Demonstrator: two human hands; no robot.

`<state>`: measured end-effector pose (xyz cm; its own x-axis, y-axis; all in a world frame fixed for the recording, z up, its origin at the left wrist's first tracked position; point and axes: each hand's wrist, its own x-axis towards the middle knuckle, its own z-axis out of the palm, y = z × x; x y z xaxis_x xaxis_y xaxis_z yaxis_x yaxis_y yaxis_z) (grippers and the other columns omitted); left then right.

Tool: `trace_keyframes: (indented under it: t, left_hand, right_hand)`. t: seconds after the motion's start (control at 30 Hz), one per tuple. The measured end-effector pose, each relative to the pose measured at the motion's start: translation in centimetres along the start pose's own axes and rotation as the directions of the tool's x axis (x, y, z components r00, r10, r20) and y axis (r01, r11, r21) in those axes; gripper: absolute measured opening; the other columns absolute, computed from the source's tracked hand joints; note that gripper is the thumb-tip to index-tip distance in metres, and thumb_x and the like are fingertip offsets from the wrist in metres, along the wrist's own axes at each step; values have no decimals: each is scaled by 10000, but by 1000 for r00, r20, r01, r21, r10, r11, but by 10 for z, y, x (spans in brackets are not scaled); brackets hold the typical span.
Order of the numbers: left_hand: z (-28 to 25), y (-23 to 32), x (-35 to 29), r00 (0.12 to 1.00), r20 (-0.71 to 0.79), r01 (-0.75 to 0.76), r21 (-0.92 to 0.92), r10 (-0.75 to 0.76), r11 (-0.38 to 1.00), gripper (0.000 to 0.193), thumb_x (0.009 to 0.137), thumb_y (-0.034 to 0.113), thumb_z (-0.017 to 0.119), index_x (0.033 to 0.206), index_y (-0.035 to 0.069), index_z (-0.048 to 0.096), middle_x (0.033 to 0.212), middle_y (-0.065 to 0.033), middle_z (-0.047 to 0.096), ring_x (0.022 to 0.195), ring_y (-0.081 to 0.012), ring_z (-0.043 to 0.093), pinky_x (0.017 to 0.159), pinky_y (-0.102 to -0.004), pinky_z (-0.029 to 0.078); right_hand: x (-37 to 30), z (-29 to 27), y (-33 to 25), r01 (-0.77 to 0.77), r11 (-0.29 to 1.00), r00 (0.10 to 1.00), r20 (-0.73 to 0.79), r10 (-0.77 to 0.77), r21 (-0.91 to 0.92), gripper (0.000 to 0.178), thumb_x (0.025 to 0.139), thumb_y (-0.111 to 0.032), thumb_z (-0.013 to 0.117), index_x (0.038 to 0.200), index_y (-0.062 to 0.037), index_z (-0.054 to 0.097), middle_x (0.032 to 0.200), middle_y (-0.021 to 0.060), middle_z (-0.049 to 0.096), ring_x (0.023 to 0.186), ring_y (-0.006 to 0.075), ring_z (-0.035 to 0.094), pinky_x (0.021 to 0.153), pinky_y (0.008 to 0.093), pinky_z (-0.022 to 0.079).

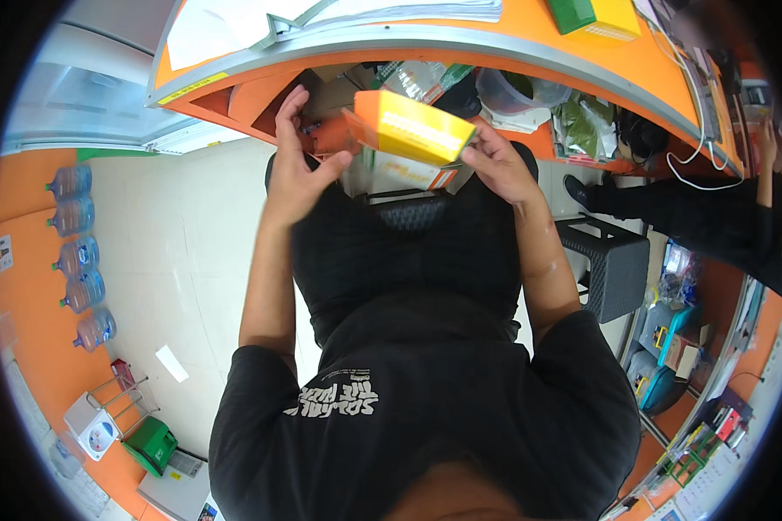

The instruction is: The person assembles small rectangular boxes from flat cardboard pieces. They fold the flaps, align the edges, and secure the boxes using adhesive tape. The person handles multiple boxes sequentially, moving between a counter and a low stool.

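Observation:
My right hand (500, 167) pinches the right end of a small yellow and orange carton (421, 128), held tilted above my lap at the desk's front edge. My left hand (302, 167) is raised to the left of the carton, its thumb and fingers apart with nothing between them. Just under the carton is a blurred white, green and orange box (404, 170); whether a hand touches it I cannot tell. Behind the carton, the open space below the desktop holds a clear plastic tub (508, 94) and several packets, partly hidden.
Papers (339, 24) and a green and yellow box (593, 16) lie on the orange desk (530, 39). A white cable (699, 178) hangs at right. A dark stool (606, 265) and another person's leg (660, 201) are on my right. Several water bottles (76, 260) line the left wall.

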<state>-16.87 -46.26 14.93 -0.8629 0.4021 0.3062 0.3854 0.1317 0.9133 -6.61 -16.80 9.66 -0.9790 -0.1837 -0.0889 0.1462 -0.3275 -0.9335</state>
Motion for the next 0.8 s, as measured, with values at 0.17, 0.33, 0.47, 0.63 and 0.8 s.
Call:
trace_keyframes:
  t: [0.17,0.33,0.47,0.63,0.8]
  left_hand:
    - [-11,31,8,844,469,347,-110,-259,931,472,904,216,725,1292,10,552,1218,-93,616,1137,-172,580,992,-322,457]
    - [31,53,6,972,165,180,-60,-168,982,163,960,153,654,1023,7,690,908,-57,699,788,-109,660,695,-266,528]
    - [75,84,-5,987,49,-160,209,153,965,196,904,111,688,1067,3,676,942,-145,687,786,-244,695,641,-314,557]
    - [98,89,-23,909,224,-368,31,352,929,345,867,108,696,1164,-37,598,1201,-181,634,1061,-270,658,899,-355,528]
    - [94,94,-33,977,211,165,-712,-16,682,524,959,452,562,1251,19,515,1227,-113,615,1135,-203,610,930,-336,493]
  right_hand:
    - [-1,1,-9,121,894,986,51,-158,432,520,983,-123,578,1464,-48,395,1450,79,492,1367,188,430,1161,368,284]
    - [-10,9,-45,186,956,827,-489,-277,-228,339,979,-149,592,1278,-34,482,1315,98,519,1264,195,485,1103,361,369]
    - [-22,74,-71,407,755,642,-426,-637,-515,346,878,-105,717,1130,-54,485,1213,117,517,1141,205,529,963,356,470]
    - [-29,97,-76,364,551,581,-279,-765,-751,291,798,-55,759,1015,-36,566,1200,153,584,1161,283,579,944,363,507]
    - [-54,103,-75,446,364,535,-82,-841,-818,294,783,-61,751,1057,-32,649,1178,136,627,1081,285,649,921,376,536]
